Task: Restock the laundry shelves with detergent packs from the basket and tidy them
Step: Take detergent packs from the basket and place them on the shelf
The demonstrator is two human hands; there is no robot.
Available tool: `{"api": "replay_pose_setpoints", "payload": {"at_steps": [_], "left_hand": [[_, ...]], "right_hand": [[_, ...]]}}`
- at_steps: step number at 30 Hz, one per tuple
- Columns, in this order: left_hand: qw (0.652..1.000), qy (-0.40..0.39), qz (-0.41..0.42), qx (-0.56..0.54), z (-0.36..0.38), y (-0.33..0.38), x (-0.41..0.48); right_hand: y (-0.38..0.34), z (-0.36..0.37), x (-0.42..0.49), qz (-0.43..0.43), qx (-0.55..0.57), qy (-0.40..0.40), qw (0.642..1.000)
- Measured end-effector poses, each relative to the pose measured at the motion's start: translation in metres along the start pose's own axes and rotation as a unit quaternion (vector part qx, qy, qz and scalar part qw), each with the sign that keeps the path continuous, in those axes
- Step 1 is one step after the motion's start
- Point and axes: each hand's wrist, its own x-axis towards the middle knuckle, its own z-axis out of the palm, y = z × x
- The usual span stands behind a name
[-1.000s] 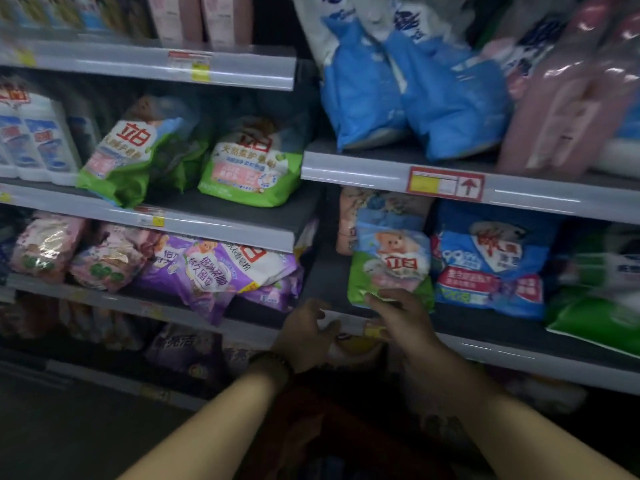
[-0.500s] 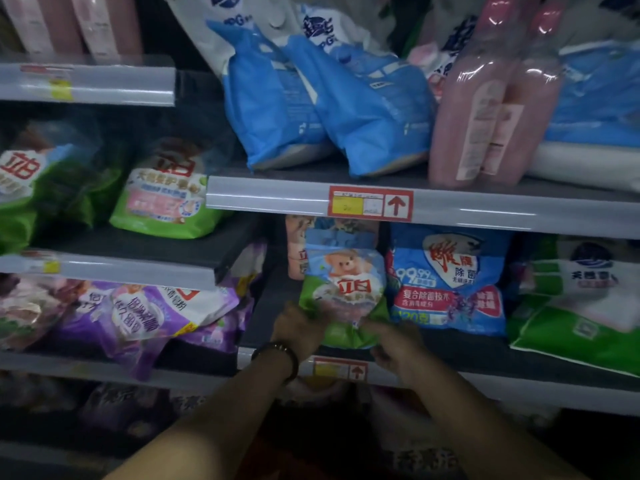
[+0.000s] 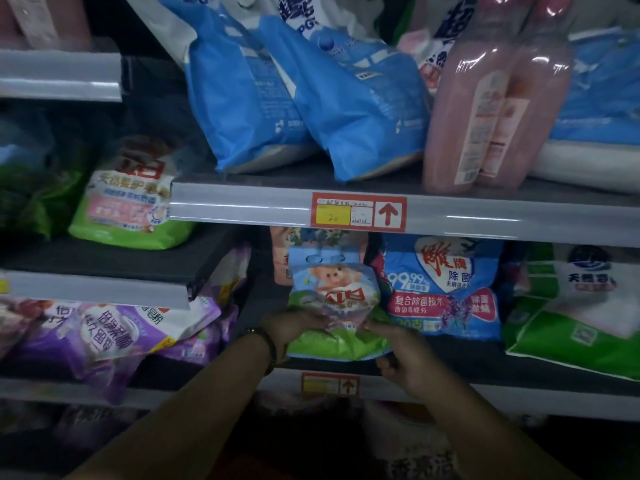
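Observation:
A blue-and-green detergent pack with a bear picture [image 3: 332,292] stands upright at the front of the middle right shelf [image 3: 485,368]. My left hand [image 3: 294,327], with a watch on the wrist, grips the pack's lower left side. My right hand [image 3: 398,351] grips its lower right corner. Behind it stands another pack, mostly hidden. A blue pack with red and white writing [image 3: 446,289] stands just right of it. The basket sits in the dark below my arms and I cannot make it out clearly.
Large blue bags [image 3: 311,98] and pink wrapped bottles [image 3: 491,109] fill the shelf above. A green-and-white pack [image 3: 575,313] lies far right. Purple packs [image 3: 114,334] and green packs [image 3: 131,202] sit on the left shelves. Red price tags [image 3: 358,211] mark the shelf edges.
My view has shifted right and closer to the shelf. Both hands rose from the shelf edge onto the bear pack and now hold its lower corners.

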Motion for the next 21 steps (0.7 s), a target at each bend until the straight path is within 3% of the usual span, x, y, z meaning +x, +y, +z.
{"api": "replay_pose_setpoints", "payload": {"at_steps": [4,7,10,14,21], "left_hand": [[0.991,-0.001,-0.020,-0.133,-0.001,-0.017,-0.047],[0.984,-0.018,0.004,-0.178,-0.003,-0.032,-0.094],[0.978,-0.005,0.031,-0.205,-0.010,-0.039,-0.141],[0.973,0.030,0.067,-0.220,-0.019,-0.044,-0.214],[0.978,0.052,0.102,-0.177,-0.059,-0.041,-0.312]], "right_hand": [[0.009,0.000,-0.044,-0.027,0.048,-0.009,0.998],[0.025,0.000,-0.081,-0.045,0.077,-0.007,0.996],[0.038,-0.003,-0.120,-0.035,0.101,-0.062,0.992],[0.059,0.004,-0.176,-0.035,0.101,-0.089,0.990],[0.069,0.027,-0.252,-0.009,-0.006,-0.153,0.988]]}}
